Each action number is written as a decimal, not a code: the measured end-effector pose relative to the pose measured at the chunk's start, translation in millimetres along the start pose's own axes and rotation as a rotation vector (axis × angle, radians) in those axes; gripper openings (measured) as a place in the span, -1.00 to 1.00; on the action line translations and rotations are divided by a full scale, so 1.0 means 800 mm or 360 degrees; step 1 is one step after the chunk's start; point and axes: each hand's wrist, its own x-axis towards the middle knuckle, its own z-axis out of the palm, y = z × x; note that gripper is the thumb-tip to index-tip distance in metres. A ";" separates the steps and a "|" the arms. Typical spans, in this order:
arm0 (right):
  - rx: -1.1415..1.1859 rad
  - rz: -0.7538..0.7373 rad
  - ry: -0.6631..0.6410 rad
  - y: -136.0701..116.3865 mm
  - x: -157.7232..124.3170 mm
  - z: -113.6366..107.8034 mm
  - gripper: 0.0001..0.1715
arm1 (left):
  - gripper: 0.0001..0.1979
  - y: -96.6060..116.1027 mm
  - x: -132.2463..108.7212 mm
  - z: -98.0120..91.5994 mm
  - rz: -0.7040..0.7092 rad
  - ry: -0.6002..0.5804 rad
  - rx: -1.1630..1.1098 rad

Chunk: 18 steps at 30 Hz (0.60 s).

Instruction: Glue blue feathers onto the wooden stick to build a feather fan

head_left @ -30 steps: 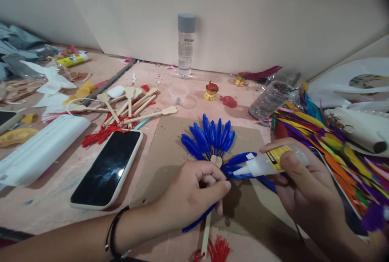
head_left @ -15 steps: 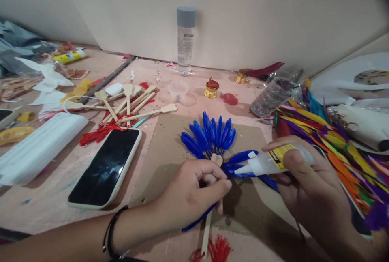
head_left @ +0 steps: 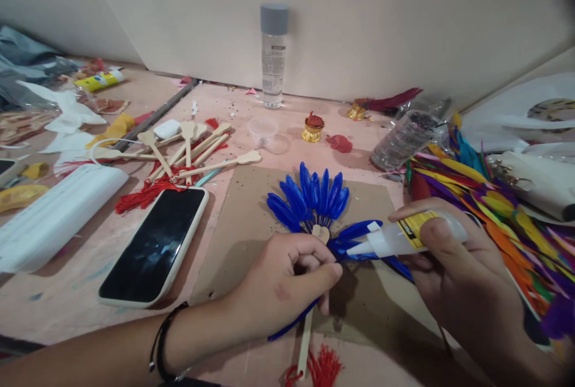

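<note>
My left hand (head_left: 291,279) is closed over the middle of a fan of blue feathers (head_left: 314,195), its thumb and fingertips pinched at the feather stems. Under it runs a wooden stick (head_left: 305,339) with a red tassel (head_left: 324,366) at the lower end. In my right hand (head_left: 462,273) is a glue bottle (head_left: 408,235) with a yellow label, tilted left. Its nozzle tip is at the blue feathers on the right, close to my left fingertips. Brown cardboard (head_left: 242,213) lies beneath the fan. My left fingers hide part of the stems.
A phone (head_left: 155,246), wooden sticks (head_left: 191,141) with red tassels and a white packet (head_left: 63,213) lie left. A clear bottle (head_left: 273,57) and small gold pot (head_left: 312,128) stand behind. Colourful feathers (head_left: 503,213) and a stack of clear cups (head_left: 402,140) are on the right.
The view has shifted slightly. Both hands keep nearly the same places, and the glue nozzle stays at the feathers.
</note>
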 end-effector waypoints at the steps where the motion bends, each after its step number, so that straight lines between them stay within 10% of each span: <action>1: -0.0015 -0.0006 0.0006 0.000 0.000 0.000 -0.73 | -0.83 0.000 0.000 0.000 -0.0006 -0.0003 0.0005; 18: 0.0044 0.0029 0.0018 -0.004 0.000 0.003 -0.72 | -0.82 0.004 0.001 -0.001 -0.0022 0.0013 0.0008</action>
